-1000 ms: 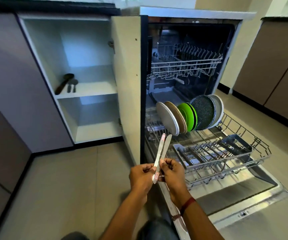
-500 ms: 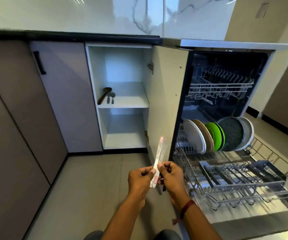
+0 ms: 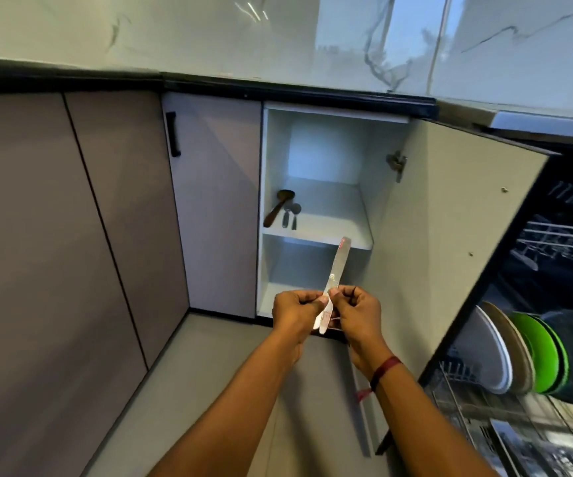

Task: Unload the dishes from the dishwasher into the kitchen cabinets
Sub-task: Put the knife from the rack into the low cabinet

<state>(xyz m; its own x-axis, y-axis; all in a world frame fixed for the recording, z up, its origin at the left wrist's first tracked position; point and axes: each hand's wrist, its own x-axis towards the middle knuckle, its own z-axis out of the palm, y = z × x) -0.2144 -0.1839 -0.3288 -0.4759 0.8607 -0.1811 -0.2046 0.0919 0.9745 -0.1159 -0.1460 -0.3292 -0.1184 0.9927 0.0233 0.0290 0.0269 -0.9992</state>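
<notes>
Left hand and right hand grip a flat pale utensil.
I see the fingers of both hands curled round its lower end, its tip tilted up. Plates stand upright in the dishwasher rack at right. Farther off, in the open cabinet, a wooden spoon and small metal spoons lie on the shelf.

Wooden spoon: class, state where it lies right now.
In the head view the wooden spoon lies on the open cabinet's upper shelf, at its left end, just left of two small metal utensils.
</notes>
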